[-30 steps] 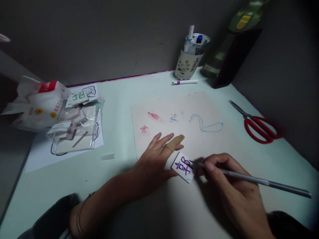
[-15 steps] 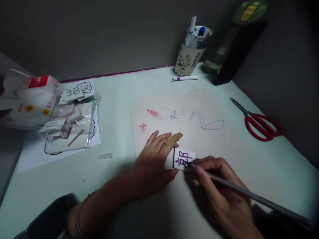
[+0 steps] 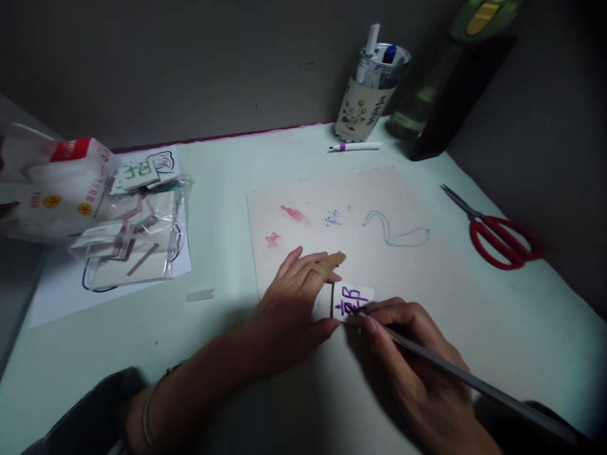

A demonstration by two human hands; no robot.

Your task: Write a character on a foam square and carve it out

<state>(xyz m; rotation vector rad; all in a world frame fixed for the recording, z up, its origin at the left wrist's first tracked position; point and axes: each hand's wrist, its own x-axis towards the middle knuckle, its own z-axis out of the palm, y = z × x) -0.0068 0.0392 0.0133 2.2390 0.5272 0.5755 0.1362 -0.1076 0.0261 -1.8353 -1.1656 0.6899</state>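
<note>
My left hand lies on the paper, a tan covering over one fingertip. Its thumb and index finger pinch a small white block crossed by a dark brown line; the hand hides part of it. On the block's right part stands a purple Chinese character. My right hand grips a long, thin grey pen-like tool the way a pen is held. The tool's dark tip meets the block at the lower part of the character. What kind of tool it is, I cannot tell.
Under the hands is a large pale sheet with small drawings. Red-handled scissors lie right; a white marker, a cup of pens and a green bottle are behind. Left are plastic bags and a small white strip.
The tool's tip has shifted slightly left across the purple character, and my right hand has moved a little with it. My left hand stays on the block. The view has tilted slightly.
</note>
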